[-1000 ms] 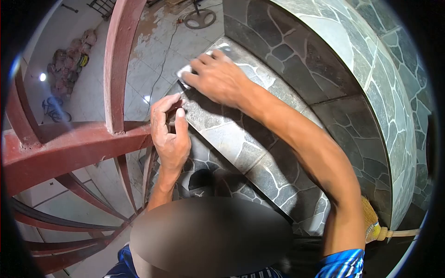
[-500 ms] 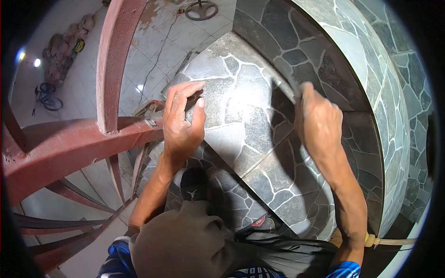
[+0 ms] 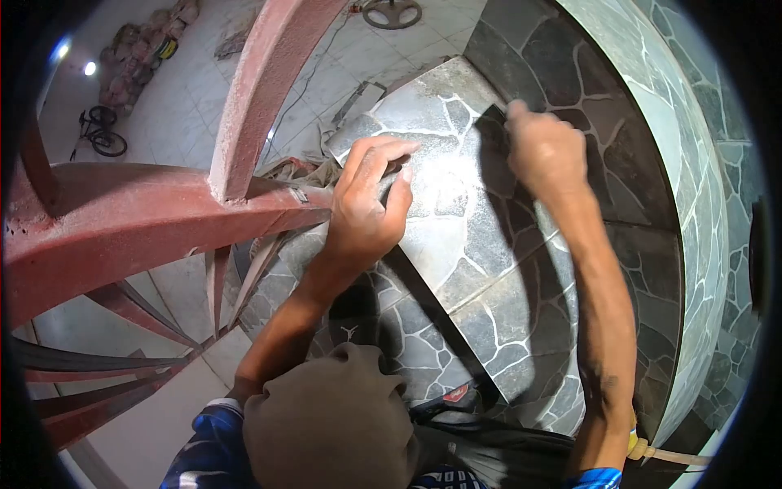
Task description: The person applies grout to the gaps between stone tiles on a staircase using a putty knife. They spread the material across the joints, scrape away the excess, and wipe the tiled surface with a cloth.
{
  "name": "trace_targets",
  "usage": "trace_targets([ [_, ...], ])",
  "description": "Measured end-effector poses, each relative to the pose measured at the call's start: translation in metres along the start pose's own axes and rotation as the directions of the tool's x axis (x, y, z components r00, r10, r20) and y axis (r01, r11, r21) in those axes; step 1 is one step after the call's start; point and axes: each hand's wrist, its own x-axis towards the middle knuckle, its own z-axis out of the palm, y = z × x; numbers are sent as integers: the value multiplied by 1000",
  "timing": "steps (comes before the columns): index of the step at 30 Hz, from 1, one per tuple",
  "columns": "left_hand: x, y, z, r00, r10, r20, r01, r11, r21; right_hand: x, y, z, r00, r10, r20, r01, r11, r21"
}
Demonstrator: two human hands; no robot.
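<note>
Over the stone-patterned stair tread (image 3: 436,261) hangs my left hand (image 3: 371,196), its fingers bent and the thumb held apart, with no object visible in its grasp. It is near the end of the red metal rail (image 3: 147,204). My right hand (image 3: 550,151) is closed in a fist beside the dark stone-patterned riser (image 3: 615,130), close to where tread and riser meet. Whatever its fingers may hold is hidden, and the fingertips are slightly blurred. Bright light falls on the tread between both hands.
A red upright post (image 3: 261,98) rises on the left. The curved tiled wall (image 3: 692,179) borders the right. Below lie a bicycle (image 3: 102,130), a pile of sacks (image 3: 142,61) and a round metal base (image 3: 391,12). A shoe (image 3: 354,314) rests on a lower step.
The view has shifted, so the stair and rail sit differently in frame. My right hand has moved up along the riser toward the far corner. My left hand keeps its bent shape over the tread.
</note>
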Motion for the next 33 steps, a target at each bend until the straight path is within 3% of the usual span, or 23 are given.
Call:
trace_targets([
  [2,0,-1,1,1000,-15,18,16,999,-28,2,9,-18,999,53,8,-54,994,92],
  [4,-1,0,2,999,-37,35,38,998,-44,-13,-12,-15,999,15,45,-16,999,35],
  [6,1,-2,6,998,-51,48,54,997,-57,-30,-35,-4,986,-163,-19,162,986,-28],
  [8,5,3,5,999,-38,23,39,998,-51,-37,-56,-10,992,-124,14,121,985,126],
  [12,5,6,-1,999,-26,33,24,997,69,12,-42,15,990,-107,-93,110,994,26],
  [14,3,7,-5,994,-100,31,102,994,-41,41,-47,10,1000,17,22,-18,998,55],
  [16,1,0,-13,996,-84,20,83,996,28,36,-82,21,983,-151,-109,154,988,15],
  [20,0,-2,-19,993,-117,17,116,993,31,63,-43,22,990,62,-125,-50,994,97],
  [24,1,-2,-15,991,-136,20,135,991,23,60,-83,27,994,-106,-1,106,994,-13],
  [25,2,-3,-13,990,-141,25,141,990,32,66,-71,29,988,-143,-62,145,989,34],
  [28,-1,-3,-12,993,-111,50,108,992,58,87,-48,16,997,82,-1,-80,973,218],
  [29,-3,-3,-13,994,-99,50,96,993,64,87,-59,22,995,-48,84,34,987,155],
  [30,-3,-3,-12,995,-83,53,80,995,66,78,-74,28,991,-131,17,131,991,27],
  [33,-5,-4,-10,987,-156,49,154,987,35,85,-77,43,992,22,128,-24,1000,20],
])
